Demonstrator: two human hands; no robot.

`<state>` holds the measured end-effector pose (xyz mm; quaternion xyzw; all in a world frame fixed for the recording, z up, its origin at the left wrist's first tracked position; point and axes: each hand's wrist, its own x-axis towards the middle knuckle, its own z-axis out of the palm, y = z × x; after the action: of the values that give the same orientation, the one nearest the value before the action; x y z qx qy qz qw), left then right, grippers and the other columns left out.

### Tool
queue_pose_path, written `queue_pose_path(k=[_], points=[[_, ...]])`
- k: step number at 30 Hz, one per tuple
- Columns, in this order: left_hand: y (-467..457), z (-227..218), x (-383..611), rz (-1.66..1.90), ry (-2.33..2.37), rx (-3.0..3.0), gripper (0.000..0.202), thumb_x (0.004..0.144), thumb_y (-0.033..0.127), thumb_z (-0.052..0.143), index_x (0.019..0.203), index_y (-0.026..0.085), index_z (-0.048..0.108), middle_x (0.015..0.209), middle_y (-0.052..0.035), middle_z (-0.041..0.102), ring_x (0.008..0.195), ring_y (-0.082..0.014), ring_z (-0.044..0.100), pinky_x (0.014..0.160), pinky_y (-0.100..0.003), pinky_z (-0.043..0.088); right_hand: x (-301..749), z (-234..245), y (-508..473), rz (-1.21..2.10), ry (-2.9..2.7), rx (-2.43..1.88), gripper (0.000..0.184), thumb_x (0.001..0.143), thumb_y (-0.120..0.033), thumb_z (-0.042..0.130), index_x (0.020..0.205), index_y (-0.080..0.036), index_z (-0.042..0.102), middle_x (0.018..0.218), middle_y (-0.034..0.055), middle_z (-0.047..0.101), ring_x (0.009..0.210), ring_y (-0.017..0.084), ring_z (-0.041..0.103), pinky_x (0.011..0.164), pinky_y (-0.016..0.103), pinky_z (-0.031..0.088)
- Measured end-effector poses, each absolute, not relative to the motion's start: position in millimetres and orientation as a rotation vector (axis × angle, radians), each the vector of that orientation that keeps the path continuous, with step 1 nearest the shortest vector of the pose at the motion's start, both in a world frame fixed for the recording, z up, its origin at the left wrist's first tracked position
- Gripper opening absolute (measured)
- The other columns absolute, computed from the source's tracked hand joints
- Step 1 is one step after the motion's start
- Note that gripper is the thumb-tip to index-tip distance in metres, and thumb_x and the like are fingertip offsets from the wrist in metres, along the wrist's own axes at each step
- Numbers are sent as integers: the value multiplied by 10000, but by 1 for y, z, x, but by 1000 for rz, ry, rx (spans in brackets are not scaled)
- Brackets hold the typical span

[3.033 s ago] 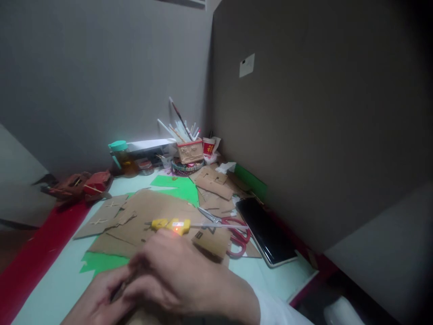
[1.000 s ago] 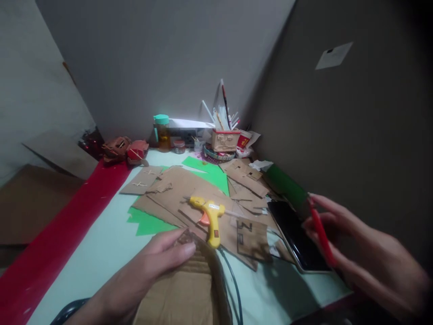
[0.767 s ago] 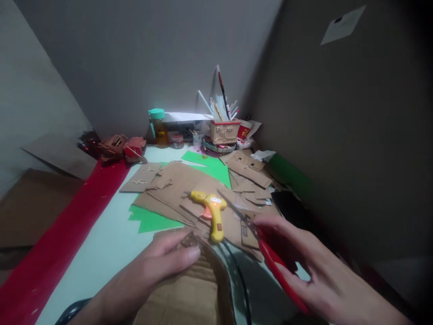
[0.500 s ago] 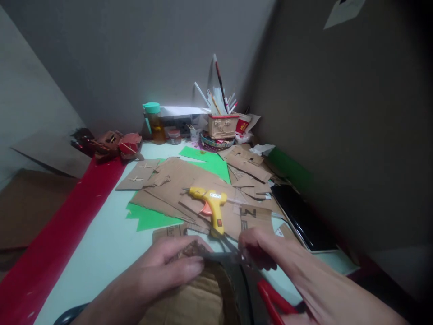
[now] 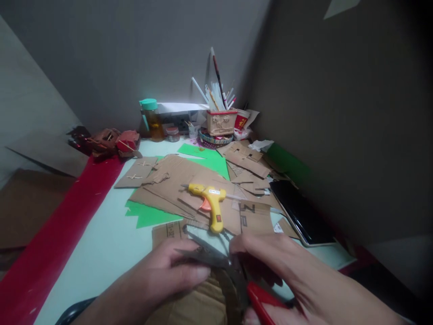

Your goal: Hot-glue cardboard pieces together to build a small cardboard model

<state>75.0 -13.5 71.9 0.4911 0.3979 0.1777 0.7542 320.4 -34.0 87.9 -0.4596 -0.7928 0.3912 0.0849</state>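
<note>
The left grip (image 5: 164,271) pinches the brown cardboard (image 5: 198,300) while the right grip (image 5: 282,262) wraps round red-handled scissors (image 5: 219,260).

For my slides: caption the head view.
Left hand holds cardboard; right hand, opened red-handled scissors near its edge; glue gun beyond.

Craft workspace (image 5: 115,225): glue gun (image 5: 214,201), cut cardboard (image 5: 177,178), scissors (image 5: 221,261).
</note>
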Motion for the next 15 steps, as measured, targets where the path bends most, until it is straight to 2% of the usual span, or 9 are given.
queue_pose_path(k=[5, 7, 9, 12, 15], points=[[-25, 72, 72, 410, 1095, 743, 345, 662, 469, 878, 975, 349, 798, 1038, 12, 780, 1152, -323, 634, 1045, -431, 450, 323, 88, -35, 1036, -2436, -1339, 145, 881, -350, 686, 974, -251, 636, 902, -5, 694, 784, 168, 630, 667, 227, 472], [-26, 69, 70, 389, 1113, 757, 337, 629, 498, 892, 904, 328, 799, 993, 8, 787, 1174, -334, 628, 1009, -415, 467, 325, 88, -36, 1017, -2456, -1353, 130, 877, -334, 682, 967, -252, 637, 911, 1, 695, 809, 177, 634, 671, 231, 476], [-23, 66, 70, 428, 1043, 859, 245, 685, 469, 860, 873, 326, 794, 914, 29, 781, 1111, -282, 643, 955, -351, 477, 326, 87, -36, 1021, -2466, -1349, 112, 866, -303, 679, 959, -253, 640, 928, 3, 698, 840, 182, 637, 684, 231, 481], [-16, 64, 71, 471, 889, 997, 71, 798, 354, 772, 861, 328, 795, 842, 65, 752, 913, -185, 632, 931, -274, 464, 328, 87, -36, 1030, -2482, -1307, 111, 845, -225, 661, 950, -256, 646, 941, -7, 706, 849, 174, 642, 719, 231, 486], [-9, 65, 72, 365, 827, 1100, 139, 846, 321, 681, 901, 322, 809, 823, 59, 736, 916, -187, 641, 931, -252, 454, 330, 87, -36, 1005, -2525, -1284, 94, 827, -195, 650, 907, -247, 652, 946, -4, 714, 831, 169, 643, 730, 237, 485]])
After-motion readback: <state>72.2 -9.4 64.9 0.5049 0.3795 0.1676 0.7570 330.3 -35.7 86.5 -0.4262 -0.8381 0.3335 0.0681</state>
